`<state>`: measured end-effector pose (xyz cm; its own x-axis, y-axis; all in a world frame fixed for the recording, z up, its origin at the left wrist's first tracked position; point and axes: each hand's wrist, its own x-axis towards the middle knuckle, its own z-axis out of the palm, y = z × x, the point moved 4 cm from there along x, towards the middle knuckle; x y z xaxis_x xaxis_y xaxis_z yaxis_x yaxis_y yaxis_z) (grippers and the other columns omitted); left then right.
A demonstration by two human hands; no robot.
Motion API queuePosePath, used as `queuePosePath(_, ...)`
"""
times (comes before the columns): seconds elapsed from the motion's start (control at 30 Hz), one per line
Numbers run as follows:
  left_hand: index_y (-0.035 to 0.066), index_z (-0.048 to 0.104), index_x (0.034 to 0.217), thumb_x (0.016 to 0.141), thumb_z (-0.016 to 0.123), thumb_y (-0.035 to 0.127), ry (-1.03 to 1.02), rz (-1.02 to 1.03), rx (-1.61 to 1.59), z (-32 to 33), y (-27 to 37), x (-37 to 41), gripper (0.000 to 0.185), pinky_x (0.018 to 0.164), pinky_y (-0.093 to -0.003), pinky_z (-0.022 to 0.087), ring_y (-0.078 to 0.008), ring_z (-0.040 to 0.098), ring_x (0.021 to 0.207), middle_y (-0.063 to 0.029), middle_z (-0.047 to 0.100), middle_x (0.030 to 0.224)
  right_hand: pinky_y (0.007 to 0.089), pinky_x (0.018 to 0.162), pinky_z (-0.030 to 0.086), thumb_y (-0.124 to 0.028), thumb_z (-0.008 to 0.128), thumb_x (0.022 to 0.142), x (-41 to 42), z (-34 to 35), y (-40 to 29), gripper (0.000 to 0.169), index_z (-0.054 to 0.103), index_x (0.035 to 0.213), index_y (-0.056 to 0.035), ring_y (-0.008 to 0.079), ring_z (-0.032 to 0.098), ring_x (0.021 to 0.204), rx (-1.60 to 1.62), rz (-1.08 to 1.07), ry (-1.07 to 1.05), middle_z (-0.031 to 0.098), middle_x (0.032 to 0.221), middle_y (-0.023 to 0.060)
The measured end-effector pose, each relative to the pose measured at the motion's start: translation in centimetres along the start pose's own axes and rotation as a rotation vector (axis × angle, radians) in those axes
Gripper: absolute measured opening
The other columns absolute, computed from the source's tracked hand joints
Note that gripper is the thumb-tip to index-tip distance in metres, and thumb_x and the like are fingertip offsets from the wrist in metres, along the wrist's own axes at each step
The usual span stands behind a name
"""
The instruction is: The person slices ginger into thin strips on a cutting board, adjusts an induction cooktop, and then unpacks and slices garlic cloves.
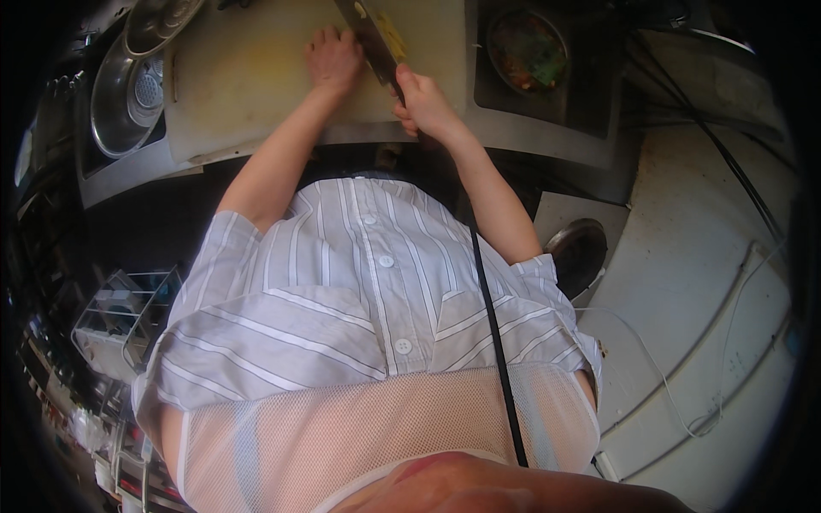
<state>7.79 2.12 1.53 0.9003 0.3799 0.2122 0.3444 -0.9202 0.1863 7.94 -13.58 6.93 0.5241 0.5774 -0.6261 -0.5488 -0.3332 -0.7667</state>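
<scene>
My right hand is closed around the handle of a kitchen knife with a broad dark blade, which points away from me over a worn plastic cutting board. Small pale yellow pieces of food lie along the right side of the blade, and one pale bit is on the blade near the top edge. My left hand rests palm down on the board, just left of the blade, its fingers slightly apart. Nothing shows in it; what is under the palm is hidden.
Right of the board, a round pan holds red and green food. At the left stand a metal bowl with a perforated piece inside and another metal bowl. A dark round lid or pan is by my right elbow, a wire rack lower left.
</scene>
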Motion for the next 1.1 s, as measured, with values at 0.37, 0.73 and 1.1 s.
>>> queuePosePath(0.37,0.012,0.059,0.087,0.074,0.054,0.025,0.01,0.04,-0.016,1.0,-0.7,0.1,0.019,0.075,-0.0422,0.038,-0.0269,0.048,0.094,-0.0079,0.053,0.095,0.0278,0.033,0.032,-0.044,0.032,0.092,3.8,1.9,-1.4,0.046,0.042,0.075,-0.0028,0.0121,0.035,0.033,-0.047,-0.093,0.067,0.039,0.046,0.0029)
queuePosePath(0.73,0.007,0.059,0.091,0.08,0.049,0.029,-0.155,-0.091,-0.092,0.0,-0.8,1.3,0.027,0.082,-0.0429,0.041,-0.0297,0.049,0.099,-0.013,0.054,0.1,0.0273,0.032,0.03,-0.052,0.031,0.09,1.5,-0.9,-1.7,0.05,0.043,0.078,-0.0043,0.0106,0.034,0.034,0.095,-0.157,0.145,0.038,0.048,0.0023)
queuePosePath(1.1,0.009,0.062,0.086,0.079,0.052,0.031,-0.056,-0.081,-0.129,0.8,-0.2,3.7,0.025,0.079,-0.0412,0.044,-0.0311,0.052,0.091,-0.0139,0.057,0.093,0.0286,0.034,0.032,-0.051,0.035,0.09,1.6,-0.4,-0.2,0.051,0.041,0.078,-0.0017,0.0112,0.036,0.035,0.104,-0.028,0.15,0.038,0.047,0.0027)
